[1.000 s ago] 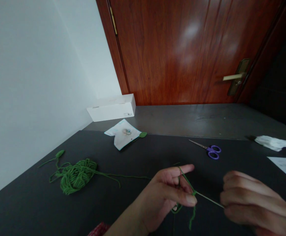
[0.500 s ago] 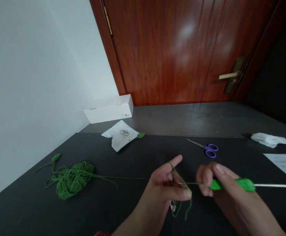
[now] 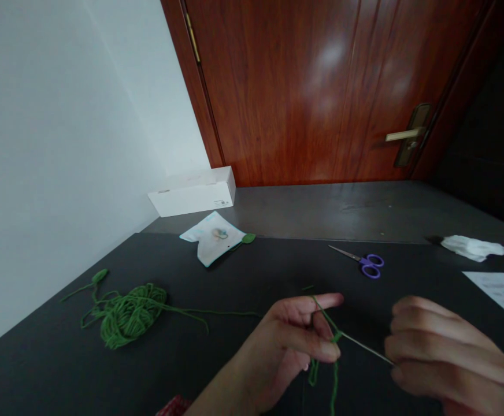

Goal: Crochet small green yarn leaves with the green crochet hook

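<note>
Green yarn runs over the stretched index finger of my left hand, whose thumb pinches a small stitched bit of it. Loose yarn ends hang below the thumb. My right hand is closed around a crochet hook; only its thin metal shaft shows, its tip in the yarn by my left thumb. The hook's handle is hidden behind my fingers. From my left hand a strand leads back to a green yarn ball on the left of the black table.
Purple-handled scissors lie beyond my hands. A white packet with a small green leaf piece lies further back, before a white box. On the right are a crumpled white tissue and a printed sheet.
My right hand has turned over and moved right, hiding the green handle. The hook's shaft now slants down from the yarn. My left index finger has lowered and points right.
</note>
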A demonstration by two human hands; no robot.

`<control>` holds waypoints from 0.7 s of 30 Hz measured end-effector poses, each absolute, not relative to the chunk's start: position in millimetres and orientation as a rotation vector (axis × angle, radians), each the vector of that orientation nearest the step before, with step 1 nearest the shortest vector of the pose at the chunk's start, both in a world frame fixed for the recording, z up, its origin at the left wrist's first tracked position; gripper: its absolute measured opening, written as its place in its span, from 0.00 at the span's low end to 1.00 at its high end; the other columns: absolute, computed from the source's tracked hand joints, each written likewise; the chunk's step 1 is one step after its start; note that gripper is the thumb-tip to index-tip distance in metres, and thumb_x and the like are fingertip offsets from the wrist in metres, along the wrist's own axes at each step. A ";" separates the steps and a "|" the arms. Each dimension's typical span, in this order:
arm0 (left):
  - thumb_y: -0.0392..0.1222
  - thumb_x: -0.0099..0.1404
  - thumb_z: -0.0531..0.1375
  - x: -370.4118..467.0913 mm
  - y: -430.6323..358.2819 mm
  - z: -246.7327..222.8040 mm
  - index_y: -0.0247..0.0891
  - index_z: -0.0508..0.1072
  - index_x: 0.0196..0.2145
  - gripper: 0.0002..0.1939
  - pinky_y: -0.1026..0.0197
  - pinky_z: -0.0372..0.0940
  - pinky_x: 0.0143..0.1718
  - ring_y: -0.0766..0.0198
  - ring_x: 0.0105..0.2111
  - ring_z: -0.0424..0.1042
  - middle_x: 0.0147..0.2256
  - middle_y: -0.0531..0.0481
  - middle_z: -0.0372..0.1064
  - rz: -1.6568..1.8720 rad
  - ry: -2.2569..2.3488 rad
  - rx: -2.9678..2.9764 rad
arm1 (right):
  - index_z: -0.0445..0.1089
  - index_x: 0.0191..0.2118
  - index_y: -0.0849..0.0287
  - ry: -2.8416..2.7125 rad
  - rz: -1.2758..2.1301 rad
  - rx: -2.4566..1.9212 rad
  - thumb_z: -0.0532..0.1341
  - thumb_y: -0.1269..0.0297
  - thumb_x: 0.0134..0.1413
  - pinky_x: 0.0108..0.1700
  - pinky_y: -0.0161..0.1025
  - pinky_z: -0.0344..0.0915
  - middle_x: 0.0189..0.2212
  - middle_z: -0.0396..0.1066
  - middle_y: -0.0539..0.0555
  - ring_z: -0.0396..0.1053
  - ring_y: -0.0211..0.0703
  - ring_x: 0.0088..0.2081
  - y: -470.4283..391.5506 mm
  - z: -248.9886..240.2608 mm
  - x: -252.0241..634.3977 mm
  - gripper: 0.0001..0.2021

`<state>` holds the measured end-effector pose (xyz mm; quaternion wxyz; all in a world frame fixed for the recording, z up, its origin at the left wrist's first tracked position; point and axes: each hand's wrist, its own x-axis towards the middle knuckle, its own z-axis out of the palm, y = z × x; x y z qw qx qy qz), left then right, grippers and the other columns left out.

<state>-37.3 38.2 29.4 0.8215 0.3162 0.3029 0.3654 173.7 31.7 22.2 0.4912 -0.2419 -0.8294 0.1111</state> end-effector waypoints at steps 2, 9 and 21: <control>0.22 0.43 0.63 -37.5 38.8 28.1 0.32 0.77 0.43 0.27 0.63 0.54 0.29 0.72 0.21 0.60 0.22 0.56 0.65 0.775 0.640 0.675 | 0.72 0.31 0.50 -1.980 0.572 -0.444 0.49 0.55 0.65 0.30 0.43 0.63 0.20 0.71 0.49 0.67 0.44 0.23 33.8 25.0 175.8 0.17; 0.25 0.41 0.64 -33.3 38.6 27.6 0.27 0.78 0.41 0.25 0.63 0.55 0.32 0.71 0.22 0.60 0.22 0.55 0.64 0.789 0.634 0.651 | 0.66 0.22 0.55 -1.240 1.352 -0.733 0.45 0.60 0.66 0.28 0.38 0.61 0.16 0.61 0.48 0.59 0.40 0.22 40.1 31.9 148.9 0.23; 0.25 0.41 0.64 -22.9 33.0 24.3 0.31 0.75 0.47 0.30 0.63 0.53 0.29 0.71 0.21 0.60 0.21 0.56 0.67 0.883 0.653 0.582 | 0.70 0.31 0.56 -2.346 -0.384 -0.391 0.49 0.62 0.67 0.47 0.48 0.56 0.27 0.76 0.53 0.67 0.46 0.33 40.2 21.2 156.5 0.16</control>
